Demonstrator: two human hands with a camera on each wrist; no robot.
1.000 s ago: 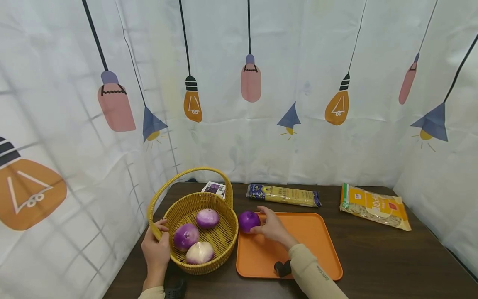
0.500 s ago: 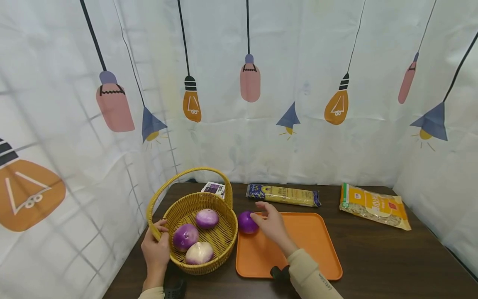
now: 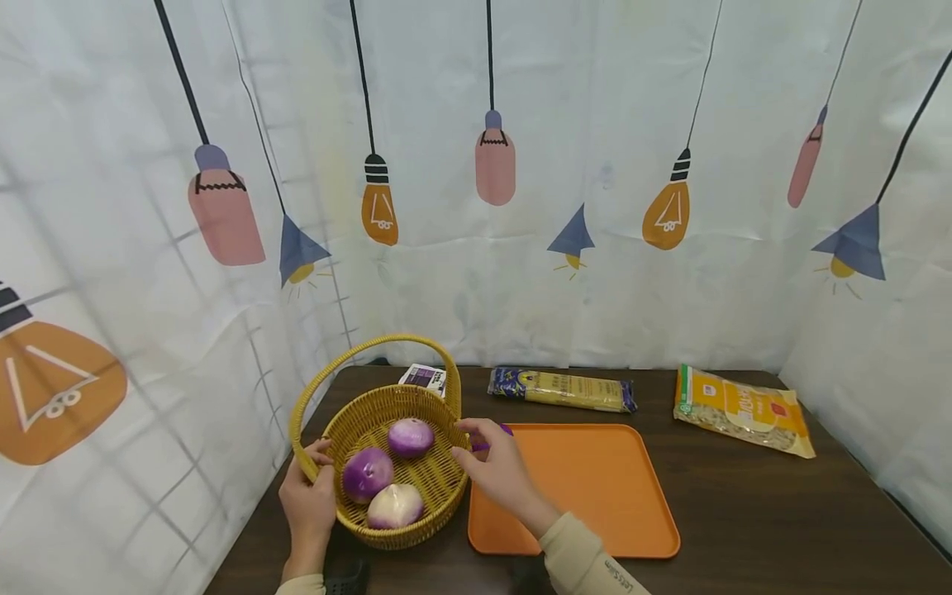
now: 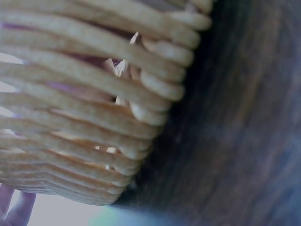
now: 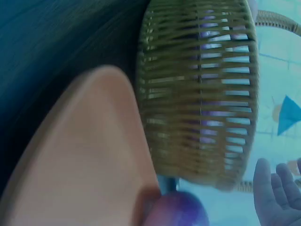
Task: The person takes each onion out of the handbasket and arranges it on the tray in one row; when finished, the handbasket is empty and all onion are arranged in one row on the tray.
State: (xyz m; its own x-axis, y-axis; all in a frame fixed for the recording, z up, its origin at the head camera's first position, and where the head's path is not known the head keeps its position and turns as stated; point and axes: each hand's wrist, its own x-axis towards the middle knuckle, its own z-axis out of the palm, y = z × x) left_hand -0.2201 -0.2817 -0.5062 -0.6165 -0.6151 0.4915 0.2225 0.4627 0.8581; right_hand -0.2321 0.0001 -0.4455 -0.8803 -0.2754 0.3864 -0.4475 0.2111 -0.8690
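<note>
A yellow woven basket [image 3: 397, 537] with a tall arched handle stands left of centre in the head view. It holds several purple-and-white onions [image 3: 411, 437]. My left hand [image 3: 307, 500] grips the basket where its handle meets the left rim. Over the right rim hovers my right hand [image 3: 500, 471], fingers loosely spread and holding nothing. Behind that hand, a purple onion [image 5: 176, 211] sits at the corner of the orange tray [image 3: 595, 487]; the hand hides most of it in the head view. Through the weave, the left wrist view shows bits of purple.
Along the back of the dark table [image 3: 744, 512] lie a bag of noodles [image 3: 561, 390] and a yellow-orange bag [image 3: 744, 411]. A small white-and-purple packet [image 3: 425, 378] is behind the basket. A white curtain with printed lamps [image 3: 476, 273] surrounds the table.
My right hand has left the onion on the tray and moved left to the basket's right rim. The left hand keeps its hold, and the basket stays in place.
</note>
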